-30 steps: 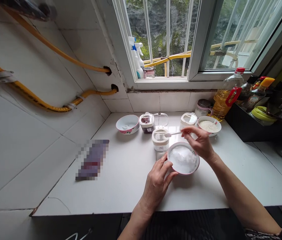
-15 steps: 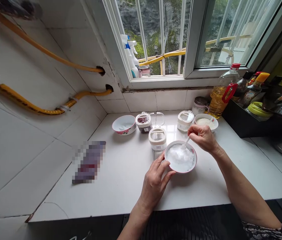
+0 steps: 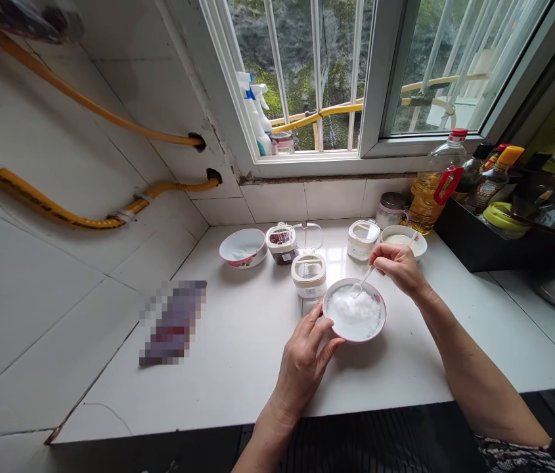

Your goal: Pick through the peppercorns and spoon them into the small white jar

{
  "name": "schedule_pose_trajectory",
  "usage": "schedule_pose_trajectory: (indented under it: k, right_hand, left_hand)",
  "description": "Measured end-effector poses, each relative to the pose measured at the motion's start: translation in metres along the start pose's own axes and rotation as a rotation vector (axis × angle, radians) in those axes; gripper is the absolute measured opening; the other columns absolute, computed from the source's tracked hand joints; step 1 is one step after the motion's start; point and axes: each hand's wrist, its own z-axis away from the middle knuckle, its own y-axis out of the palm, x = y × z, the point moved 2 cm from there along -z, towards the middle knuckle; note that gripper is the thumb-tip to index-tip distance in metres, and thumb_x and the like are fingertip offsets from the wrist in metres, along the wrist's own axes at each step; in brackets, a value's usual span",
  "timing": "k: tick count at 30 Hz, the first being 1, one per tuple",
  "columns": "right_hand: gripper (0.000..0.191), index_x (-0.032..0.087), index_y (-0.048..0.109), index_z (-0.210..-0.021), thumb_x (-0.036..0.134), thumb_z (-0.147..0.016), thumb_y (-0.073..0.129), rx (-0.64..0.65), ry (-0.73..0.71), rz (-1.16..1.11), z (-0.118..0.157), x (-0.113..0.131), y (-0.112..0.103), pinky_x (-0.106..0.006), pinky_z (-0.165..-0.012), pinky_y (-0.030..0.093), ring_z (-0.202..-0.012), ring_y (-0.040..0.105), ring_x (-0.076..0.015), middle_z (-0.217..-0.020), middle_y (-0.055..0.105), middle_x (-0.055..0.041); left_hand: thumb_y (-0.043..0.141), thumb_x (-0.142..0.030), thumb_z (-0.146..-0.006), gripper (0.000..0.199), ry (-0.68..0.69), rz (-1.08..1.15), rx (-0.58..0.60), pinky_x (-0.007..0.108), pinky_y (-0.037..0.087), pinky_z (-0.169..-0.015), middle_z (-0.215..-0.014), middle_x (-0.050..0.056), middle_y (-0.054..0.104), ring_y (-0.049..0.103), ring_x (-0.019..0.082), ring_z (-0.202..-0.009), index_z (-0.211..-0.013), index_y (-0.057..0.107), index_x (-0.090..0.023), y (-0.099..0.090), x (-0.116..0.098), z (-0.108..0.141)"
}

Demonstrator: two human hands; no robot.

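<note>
My left hand [image 3: 305, 351] grips the near left rim of a pink-edged bowl [image 3: 378, 326], which stands on the white counter. White grains [image 3: 353, 312] fill much of the bowl. Pinched in my right hand [image 3: 399, 266] is a small white spoon [image 3: 364, 278], its tip at the far side of the grains. Just behind the bowl is a clear jar with a white rim [image 3: 309, 276]. A jar of dark red contents [image 3: 282, 244] has its clear lid raised. Another white-rimmed jar [image 3: 362, 239] stands beyond my right hand, beside a bowl of whitish grains [image 3: 400, 238].
A flower-patterned bowl [image 3: 243, 248] stands at the back left. An oil bottle [image 3: 429, 190] with a red handle and a dark-lidded jar [image 3: 392, 209] are at the back right, by a black box [image 3: 469, 240] of bottles. A blurred-out purple item [image 3: 176, 323] lies left.
My right hand has shifted the spoon slightly left within the bowl, and more of the spoon's head now shows. My left hand keeps its hold on the bowl.
</note>
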Motion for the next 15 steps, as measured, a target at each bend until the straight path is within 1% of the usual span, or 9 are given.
schedule_pose_trajectory:
  k: [6,15]
  right_hand:
    - [0.014,0.019,0.057,-0.052,0.028,-0.059,0.049,-0.003,-0.014,0.060,0.001,-0.002,0.004,-0.026,-0.050,0.028,-0.051,0.040,-0.0110,-0.048,0.047,0.0030]
    - [0.014,0.019,0.058,-0.053,0.028,-0.060,0.050,-0.007,0.040,0.056,-0.002,-0.011,0.005,-0.026,-0.049,0.028,-0.049,0.039,-0.0107,-0.046,0.046,0.0036]
  left_hand:
    - [0.052,-0.032,-0.101,0.016,0.000,-0.002,-0.006,0.038,0.058,-0.097,-0.131,0.017,0.063,0.061,0.026,-0.127,-0.110,0.057,-0.020,0.001,0.000,0.000]
    - [0.053,-0.030,-0.101,0.015,-0.007,0.015,0.002,0.037,0.058,-0.098,-0.133,0.017,0.063,0.061,0.026,-0.127,-0.110,0.058,-0.020,0.000,0.000,0.000]
